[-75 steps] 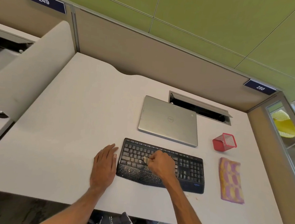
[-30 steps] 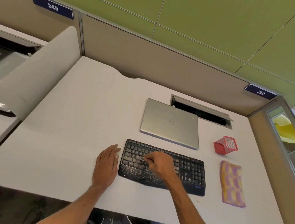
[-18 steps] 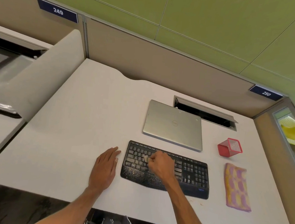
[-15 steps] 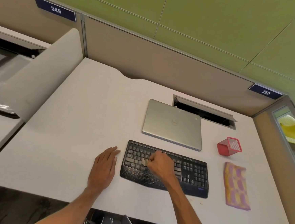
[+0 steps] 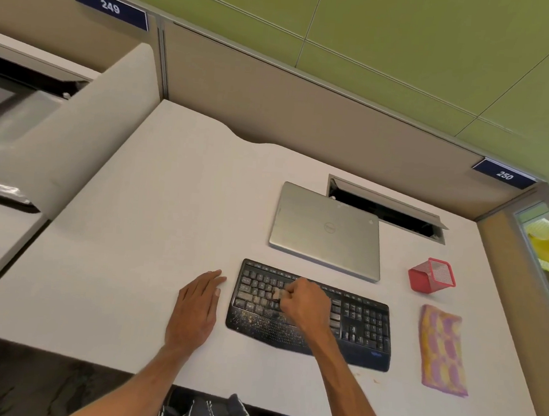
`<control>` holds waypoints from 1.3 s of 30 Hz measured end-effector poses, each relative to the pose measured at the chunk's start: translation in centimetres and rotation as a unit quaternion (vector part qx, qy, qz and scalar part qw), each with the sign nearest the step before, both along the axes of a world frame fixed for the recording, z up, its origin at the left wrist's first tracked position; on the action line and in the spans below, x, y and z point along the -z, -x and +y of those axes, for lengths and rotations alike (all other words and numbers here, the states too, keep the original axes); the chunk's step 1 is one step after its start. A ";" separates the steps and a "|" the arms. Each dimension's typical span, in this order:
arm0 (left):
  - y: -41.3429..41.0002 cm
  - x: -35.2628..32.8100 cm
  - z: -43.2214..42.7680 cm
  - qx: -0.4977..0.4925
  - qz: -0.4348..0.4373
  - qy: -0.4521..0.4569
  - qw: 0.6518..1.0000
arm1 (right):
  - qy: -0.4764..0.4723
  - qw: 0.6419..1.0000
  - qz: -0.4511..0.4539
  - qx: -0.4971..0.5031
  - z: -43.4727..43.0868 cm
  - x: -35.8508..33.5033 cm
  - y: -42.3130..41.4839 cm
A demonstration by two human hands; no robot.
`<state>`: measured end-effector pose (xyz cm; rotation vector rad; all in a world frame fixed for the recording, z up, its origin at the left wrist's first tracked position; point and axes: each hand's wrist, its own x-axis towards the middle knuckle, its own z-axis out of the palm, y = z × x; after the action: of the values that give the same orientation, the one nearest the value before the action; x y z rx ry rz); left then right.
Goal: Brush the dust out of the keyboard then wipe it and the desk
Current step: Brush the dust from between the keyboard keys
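Observation:
A black keyboard (image 5: 361, 323) lies on the white desk (image 5: 154, 218), its palm rest speckled with pale dust. My right hand (image 5: 306, 304) is curled over the left half of the keys and grips a small brush (image 5: 278, 294), whose pale bristles touch the keys. My left hand (image 5: 196, 306) rests flat on the desk just left of the keyboard, fingers straight. A folded pink and yellow cloth (image 5: 442, 350) lies on the desk to the right of the keyboard.
A shut silver laptop (image 5: 327, 230) lies behind the keyboard. A red mesh pen holder (image 5: 432, 274) lies tipped at the right. A cable slot (image 5: 386, 208) opens in the desk behind the laptop. Partition walls close the back and right sides.
My right hand has swept the brush back and forth by a small amount over the left keys. My left hand has stayed flat beside the keyboard. The view shifted a little.

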<state>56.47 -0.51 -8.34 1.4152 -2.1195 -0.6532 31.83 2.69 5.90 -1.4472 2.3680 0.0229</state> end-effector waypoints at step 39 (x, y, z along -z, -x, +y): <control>0.0 0.2 0.0 -0.002 0.011 0.007 1.000 | -0.027 0.997 -0.067 -0.005 0.1 -0.6 0.3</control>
<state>56.46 -0.47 -8.55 1.3987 -2.0988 -0.6487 31.55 2.83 6.48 -1.3900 2.2356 -0.0066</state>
